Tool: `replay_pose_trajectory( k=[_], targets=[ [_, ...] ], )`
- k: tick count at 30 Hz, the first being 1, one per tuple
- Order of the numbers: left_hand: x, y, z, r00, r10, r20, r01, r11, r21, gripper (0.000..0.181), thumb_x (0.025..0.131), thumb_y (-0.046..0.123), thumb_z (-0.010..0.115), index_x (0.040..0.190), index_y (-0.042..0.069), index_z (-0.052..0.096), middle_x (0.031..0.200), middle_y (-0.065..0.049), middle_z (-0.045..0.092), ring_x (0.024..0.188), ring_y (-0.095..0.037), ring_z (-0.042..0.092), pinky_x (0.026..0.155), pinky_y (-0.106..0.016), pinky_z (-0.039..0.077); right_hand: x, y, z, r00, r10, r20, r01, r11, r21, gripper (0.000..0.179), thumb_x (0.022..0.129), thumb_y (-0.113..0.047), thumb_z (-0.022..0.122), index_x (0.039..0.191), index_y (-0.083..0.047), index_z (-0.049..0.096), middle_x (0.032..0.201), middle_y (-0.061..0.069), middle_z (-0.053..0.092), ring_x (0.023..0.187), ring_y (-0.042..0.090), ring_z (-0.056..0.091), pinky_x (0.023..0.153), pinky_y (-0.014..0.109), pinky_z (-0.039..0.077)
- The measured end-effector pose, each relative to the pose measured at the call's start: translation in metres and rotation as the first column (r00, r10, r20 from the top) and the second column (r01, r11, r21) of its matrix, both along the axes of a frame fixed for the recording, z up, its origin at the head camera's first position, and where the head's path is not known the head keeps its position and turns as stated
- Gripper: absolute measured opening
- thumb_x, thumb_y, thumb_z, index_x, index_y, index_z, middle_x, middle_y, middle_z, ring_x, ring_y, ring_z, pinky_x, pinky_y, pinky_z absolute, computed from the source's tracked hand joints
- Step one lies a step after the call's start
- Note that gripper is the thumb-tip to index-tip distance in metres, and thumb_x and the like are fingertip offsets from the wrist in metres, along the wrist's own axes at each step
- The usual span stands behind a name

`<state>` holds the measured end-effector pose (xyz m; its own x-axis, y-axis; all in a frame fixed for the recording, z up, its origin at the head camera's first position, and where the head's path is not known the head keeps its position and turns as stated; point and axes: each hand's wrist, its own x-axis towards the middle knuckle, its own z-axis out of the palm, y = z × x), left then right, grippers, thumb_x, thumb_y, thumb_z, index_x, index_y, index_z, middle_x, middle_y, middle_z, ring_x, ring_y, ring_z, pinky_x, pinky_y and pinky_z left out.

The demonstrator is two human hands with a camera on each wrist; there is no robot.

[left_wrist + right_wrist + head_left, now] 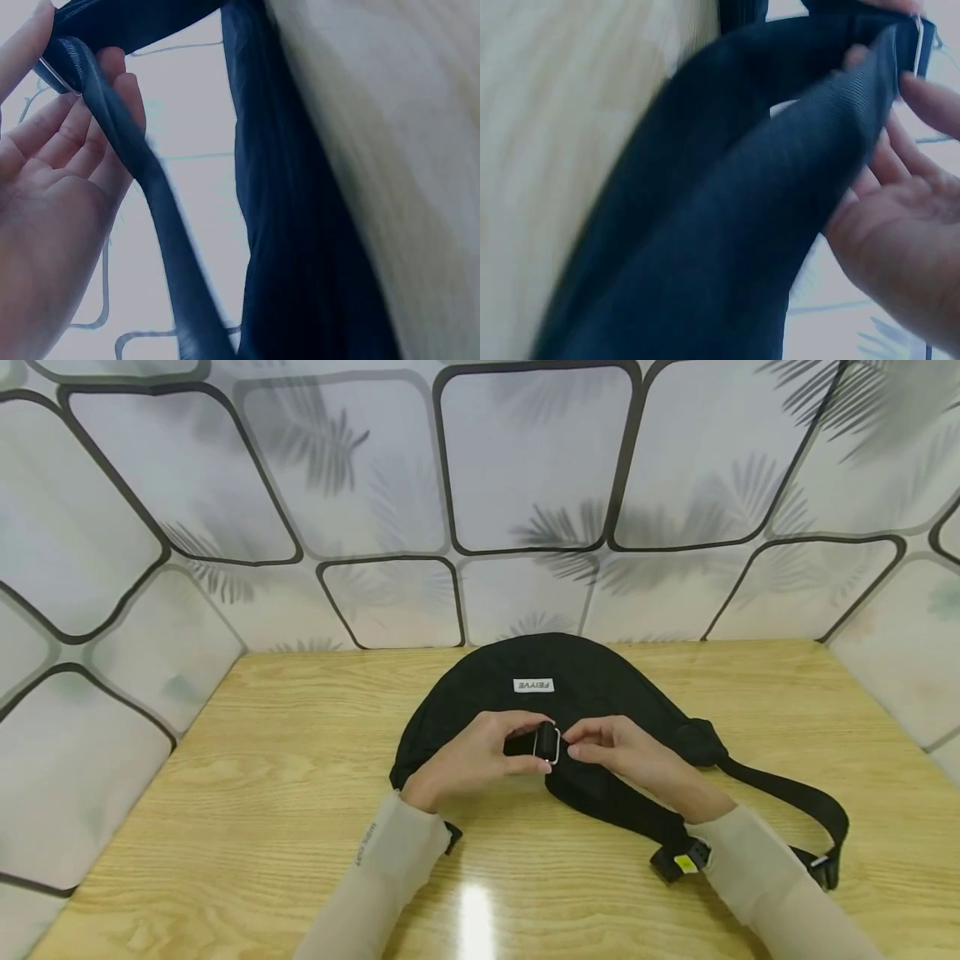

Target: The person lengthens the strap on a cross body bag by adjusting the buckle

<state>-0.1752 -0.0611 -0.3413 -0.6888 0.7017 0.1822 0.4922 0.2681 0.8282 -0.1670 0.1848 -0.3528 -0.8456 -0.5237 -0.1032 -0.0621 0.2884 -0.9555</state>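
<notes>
A black waist bag [540, 656] with a white label [533, 685] lies on the wooden table. Over its lower front, my left hand [476, 756] grips a slide buckle [558, 748] with a silver-coloured frame, thumb below and fingers above. Black webbing wraps through the frame. Just to the right, my right hand [633, 756] pinches the strap beside the buckle between thumb and fingertips. In the left wrist view, a length of strap [180, 255] hangs from the buckle past the left palm. The right wrist view shows the wide strap [765, 172] running to the right fingertips.
A strap loop [806, 806] curves off the bag's right end, with a dark buckle [825, 870] near the right forearm. The light wooden table [285, 760] extends on both sides. Patterned fabric walls [532, 468] stand behind it and at its sides.
</notes>
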Motion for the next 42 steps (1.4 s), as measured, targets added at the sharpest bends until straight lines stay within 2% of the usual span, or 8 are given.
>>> replay_pose_trajectory(
  k=[4, 7, 20, 27, 31, 34, 37, 42],
  targets=[
    [-0.001, -0.005, 0.003, 0.999, 0.046, -0.005, -0.046, 0.999, 0.027, 0.045, 0.091, 0.008, 0.077, 0.134, 0.0, 0.062, 0.128, -0.008, 0.067, 0.118, -0.017, 0.063, 0.101, -0.043, 0.048, -0.002, 0.008, 0.001, 0.997, 0.076, -0.017, -0.074, 0.994, 0.078, 0.018, 0.101, -0.005, 0.059, 0.109, 0.01, 0.063, 0.074, -0.001, 0.052, 0.068, 0.011, 0.044, 0.063, 0.027, 0.035],
    [-0.001, -0.006, 0.004, 0.998, 0.055, -0.021, -0.055, 0.998, 0.024, 0.047, 0.091, 0.009, 0.078, 0.134, -0.002, 0.062, 0.131, -0.01, 0.065, 0.12, -0.016, 0.061, 0.102, -0.042, 0.047, -0.003, 0.01, 0.0, 0.995, 0.093, -0.04, -0.09, 0.993, 0.071, 0.012, 0.1, 0.0, 0.058, 0.102, 0.011, 0.063, 0.069, -0.001, 0.045, 0.062, 0.01, 0.039, 0.059, 0.027, 0.031],
    [0.002, -0.003, 0.003, 0.997, 0.046, 0.054, -0.047, 0.999, 0.011, 0.051, 0.092, 0.01, 0.077, 0.138, -0.003, 0.058, 0.125, -0.01, 0.067, 0.11, -0.015, 0.065, 0.097, -0.043, 0.051, 0.002, 0.001, -0.003, 0.995, 0.026, -0.098, -0.025, 1.0, 0.011, 0.007, 0.099, 0.004, 0.058, 0.102, 0.01, 0.062, 0.076, 0.003, 0.054, 0.071, 0.013, 0.05, 0.066, 0.025, 0.042],
    [0.002, 0.0, 0.0, 0.999, -0.003, 0.04, 0.002, 0.999, 0.038, 0.038, 0.091, 0.008, 0.077, 0.126, 0.001, 0.064, 0.117, -0.006, 0.071, 0.105, -0.015, 0.066, 0.094, -0.044, 0.052, 0.003, -0.002, -0.002, 0.998, 0.027, -0.061, -0.033, 0.993, -0.112, 0.011, 0.1, 0.008, 0.053, 0.102, 0.017, 0.059, 0.079, 0.002, 0.065, 0.074, 0.014, 0.063, 0.074, 0.028, 0.054],
    [0.002, 0.004, -0.002, 0.999, -0.018, 0.027, 0.018, 1.0, 0.024, 0.038, 0.091, 0.008, 0.078, 0.126, 0.001, 0.064, 0.119, -0.007, 0.071, 0.106, -0.011, 0.066, 0.093, -0.035, 0.052, 0.005, -0.006, -0.001, 0.999, 0.013, -0.03, -0.017, 0.99, -0.138, 0.012, 0.101, 0.006, 0.052, 0.103, 0.015, 0.059, 0.085, 0.004, 0.068, 0.077, 0.015, 0.063, 0.076, 0.029, 0.054],
    [0.003, 0.006, -0.002, 1.0, -0.02, 0.006, 0.02, 1.0, 0.011, 0.041, 0.09, 0.009, 0.078, 0.128, 0.001, 0.063, 0.121, -0.007, 0.07, 0.109, -0.007, 0.065, 0.093, -0.026, 0.05, 0.006, -0.008, 0.0, 1.0, 0.0, -0.023, -0.004, 0.99, -0.141, 0.012, 0.101, 0.005, 0.053, 0.103, 0.014, 0.06, 0.087, 0.004, 0.068, 0.079, 0.015, 0.063, 0.077, 0.028, 0.053],
    [0.002, 0.005, -0.001, 1.0, -0.025, -0.018, 0.025, 1.0, -0.001, 0.043, 0.091, 0.009, 0.078, 0.129, 0.002, 0.062, 0.121, -0.007, 0.07, 0.107, -0.005, 0.064, 0.091, -0.023, 0.05, 0.006, -0.006, 0.001, 1.0, 0.007, -0.029, -0.01, 0.994, -0.113, 0.013, 0.102, 0.002, 0.054, 0.105, 0.012, 0.06, 0.088, 0.005, 0.068, 0.083, 0.015, 0.061, 0.081, 0.028, 0.05],
    [0.001, -0.001, 0.004, 1.0, 0.004, -0.028, -0.004, 1.0, -0.014, 0.045, 0.092, 0.01, 0.077, 0.133, 0.0, 0.06, 0.12, -0.007, 0.069, 0.107, -0.011, 0.065, 0.092, -0.027, 0.051, 0.001, 0.002, 0.0, 0.994, 0.101, -0.041, -0.103, 0.994, -0.042, 0.017, 0.103, -0.003, 0.054, 0.111, 0.01, 0.06, 0.092, 0.006, 0.068, 0.09, 0.016, 0.062, 0.088, 0.028, 0.047]
  ],
)
